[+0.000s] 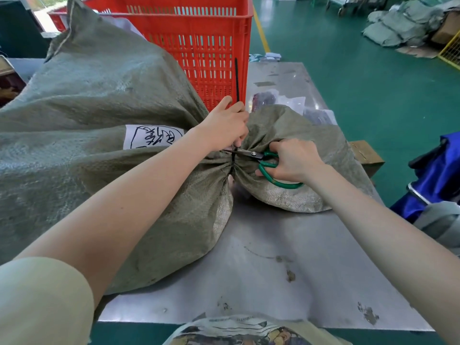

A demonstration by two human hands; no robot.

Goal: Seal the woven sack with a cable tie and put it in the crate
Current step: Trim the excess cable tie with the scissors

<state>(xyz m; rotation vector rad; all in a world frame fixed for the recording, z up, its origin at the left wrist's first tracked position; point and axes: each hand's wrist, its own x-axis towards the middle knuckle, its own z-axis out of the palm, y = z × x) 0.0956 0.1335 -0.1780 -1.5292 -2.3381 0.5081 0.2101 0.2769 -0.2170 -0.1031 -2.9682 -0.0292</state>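
My left hand (225, 125) is pinching the cable tie (236, 80), hiding its lock; my right hand (293, 160) is gripping green scissors (267, 164) at the sack (104, 100) neck.

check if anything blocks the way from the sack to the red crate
Nothing visible lies between them: the sack already leans against the red crate behind it on the table. The crate wall rises above the sack, so it must be lifted over. Both hands are busy: left hand on the cable tie, right hand on the scissors.
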